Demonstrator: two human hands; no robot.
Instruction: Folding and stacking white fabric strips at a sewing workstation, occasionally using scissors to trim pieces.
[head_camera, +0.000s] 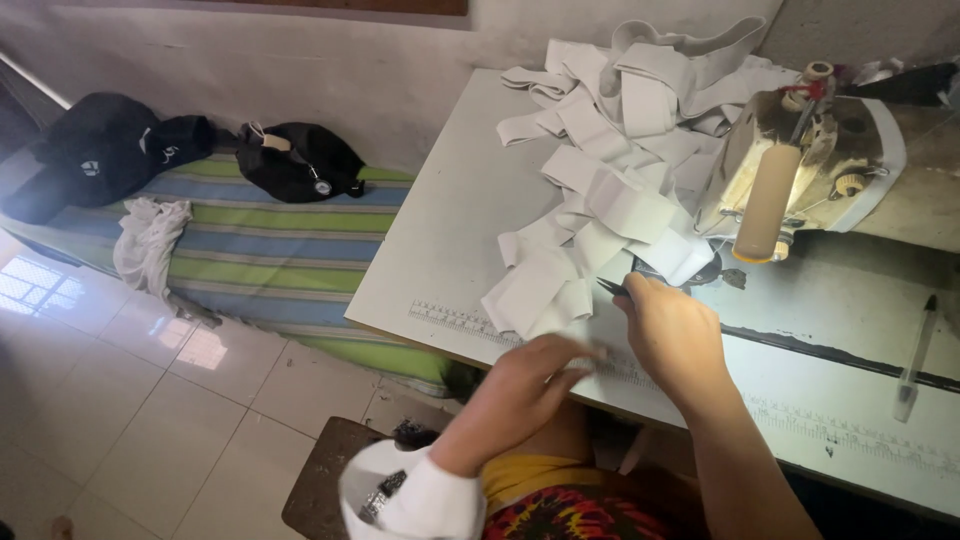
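Head view of a sewing table (440, 230), taken as the landmark. A pile of white elastic strips (620, 170) covers the table's far middle, spilling toward its near edge, just left of the industrial sewing machine (800, 160). The strips are flat, uniform bands, matt white, folded and overlapping at loose angles; several ends curl upward. Judged from this, they are light, soft and limp, likely to drape and slide over one another, and best taken by pinching a free end or a fold at the pile's near fringe. The left hand (525, 385) lies at the table's near edge with fingers curled narrowly onto a strip end, motion-blurred, so the exact pinch cannot be told. The right hand (670, 330), beside it and nearer the machine, is closed around small dark thread snips (612, 288), whose tips point toward the pile. A pen (915, 355) lies on the table to the machine's near right. Left of the table, a striped mattress (260, 250) bears dark bags (300, 160) and a white cloth (150, 240).
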